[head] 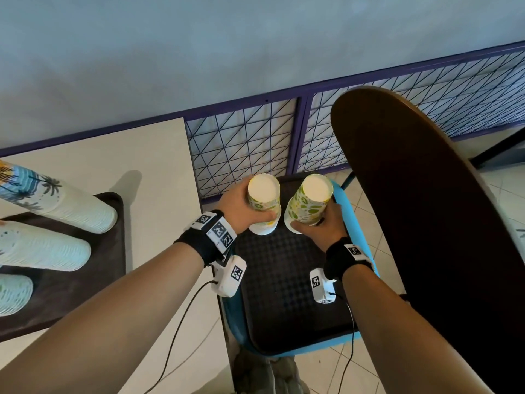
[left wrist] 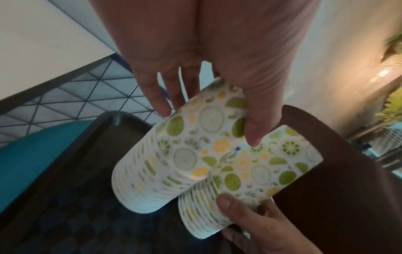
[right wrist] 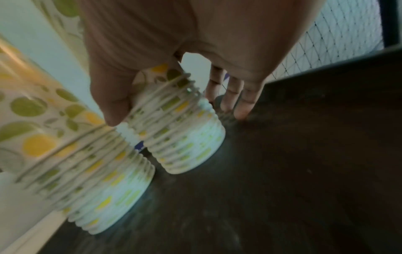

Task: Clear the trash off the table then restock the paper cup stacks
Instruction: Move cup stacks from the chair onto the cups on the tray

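Left grip: the left hand [head: 238, 205] is wrapped round the left stack of upside-down paper cups printed with green and yellow citrus slices [head: 264, 204] – thumb on the near side, fingers round the far side.
Right grip: the right hand [head: 326, 227] is curled round the lower part of the right stack of the same citrus-printed paper cups [head: 308, 204], thumb across the near rims; in the right wrist view its fingertips [right wrist: 243, 113] reach down to the tray surface.
Stacks: both stand on the dark textured rectangular tray [head: 284, 280], at its 12 o'clock end, just beside each other; the right one tilts towards 1 o'clock. In the left wrist view they overlap, and whether they touch cannot be told.
Tray support: the tray lies on a bright blue chair seat [head: 345, 206] whose edge shows round it.
Counter: a pale flat counter [head: 127, 155] sits at 9 to 10 o'clock of the hands.
On the counter: a second dark tray [head: 110, 251] holding three tall stacks of pale paper cups [head: 71, 211] – the farthest one topped with a blue palm-tree print.
At 3 o'clock: a dark brown rounded tabletop [head: 426, 209].
At 12 o'clock: a purple-framed wire-mesh panel [head: 241, 146] against the pale blue wall.
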`<state>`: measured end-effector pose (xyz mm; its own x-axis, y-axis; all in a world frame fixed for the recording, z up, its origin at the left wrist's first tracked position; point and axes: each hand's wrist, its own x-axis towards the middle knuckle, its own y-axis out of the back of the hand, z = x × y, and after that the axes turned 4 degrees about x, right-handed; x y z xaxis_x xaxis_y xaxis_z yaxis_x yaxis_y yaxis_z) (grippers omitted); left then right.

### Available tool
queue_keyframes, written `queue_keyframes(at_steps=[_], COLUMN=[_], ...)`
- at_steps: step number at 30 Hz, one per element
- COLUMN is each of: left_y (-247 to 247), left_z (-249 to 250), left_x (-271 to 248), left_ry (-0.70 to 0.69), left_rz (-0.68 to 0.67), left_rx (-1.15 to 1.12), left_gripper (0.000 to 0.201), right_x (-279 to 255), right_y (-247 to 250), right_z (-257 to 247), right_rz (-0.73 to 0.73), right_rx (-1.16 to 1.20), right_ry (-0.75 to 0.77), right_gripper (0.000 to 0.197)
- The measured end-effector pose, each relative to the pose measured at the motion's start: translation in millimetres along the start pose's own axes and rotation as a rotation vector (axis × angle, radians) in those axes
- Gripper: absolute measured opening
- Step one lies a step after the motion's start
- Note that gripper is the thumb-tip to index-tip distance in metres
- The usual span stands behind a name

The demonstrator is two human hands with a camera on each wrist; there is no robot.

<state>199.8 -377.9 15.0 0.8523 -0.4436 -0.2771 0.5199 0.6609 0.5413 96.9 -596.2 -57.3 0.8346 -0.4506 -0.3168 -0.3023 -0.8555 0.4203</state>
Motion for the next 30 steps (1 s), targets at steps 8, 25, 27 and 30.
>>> queue_keyframes(at_steps=[8,25,27,30], left_y=[-36,-54,-51,-48], left_z=[-31,-44,-39,-38], left_x=[23,28,27,24], left_ry=[0.148,0.153,0.152,0.146], left_rz=[-0.079,0.046,0.045,0.045], left_rx=[0.004,0.150,0.154,0.120], left_gripper=[0.114,0.082,0.088,0.105], right_x=[-14,-19,-17,-17], right_y=[-5,-17,-17,-16], right_z=[-1,-3,-3,-3], right_rz=[0.015,0.065,0.058,0.047], right_rx=[0.065,0.080,0.113,0.150], right_ry=[-0.048,-0.016,-0.023,-0.028], right_gripper=[0.104,0.092,0.088,0.085])
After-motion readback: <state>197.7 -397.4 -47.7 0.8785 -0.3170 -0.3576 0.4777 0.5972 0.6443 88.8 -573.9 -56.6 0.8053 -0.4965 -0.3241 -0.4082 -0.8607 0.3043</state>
